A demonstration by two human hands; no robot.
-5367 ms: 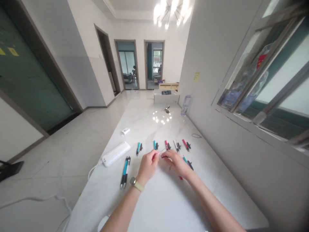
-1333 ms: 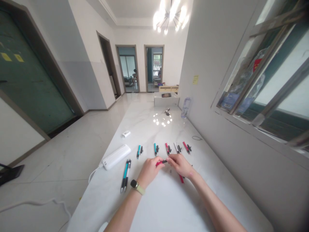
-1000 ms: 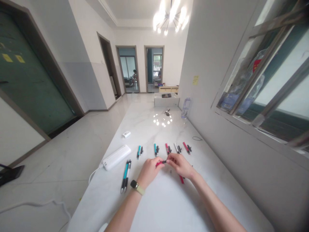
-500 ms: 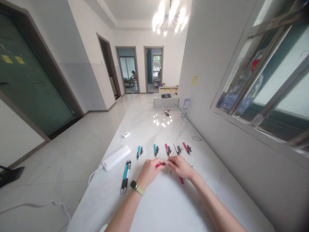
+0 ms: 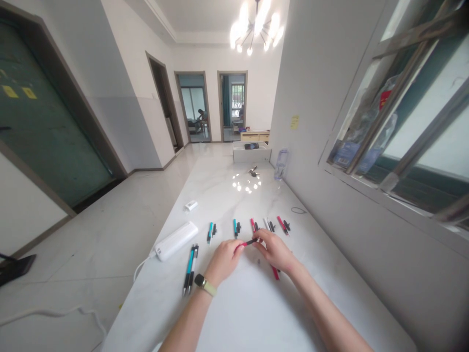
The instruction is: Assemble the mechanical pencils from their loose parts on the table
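Both hands are up over a white marble surface (image 5: 234, 313), and they hold a thin pen (image 5: 249, 242) of red and black between them. The left hand (image 5: 223, 263) pinches the red end, with its fingers (image 5: 235, 248) pressed together on it. The right hand (image 5: 274, 251) has its fingers (image 5: 257, 242) clamped near the black end. The pen lies on its side, with its black end at about 3 o'clock, and it seems to be held just above the surface.

The pen looks very light and stiff. Its smooth plastic may slip, so it is best held with the fingertips on the thick middle, away from the thin tip. A hard squeeze is not needed, but a small part could pop loose or roll away.

A red stick (image 5: 275, 273) lies at 6 o'clock from the right hand. At 12 o'clock, a row of small pens (image 5: 236, 227) sits with black parts beside them. Two long pens (image 5: 190, 269) lie together at 9 o'clock from the left hand, and a white power bank (image 5: 176, 240) lies at 10 o'clock. A watch (image 5: 204, 285) is on the left wrist.
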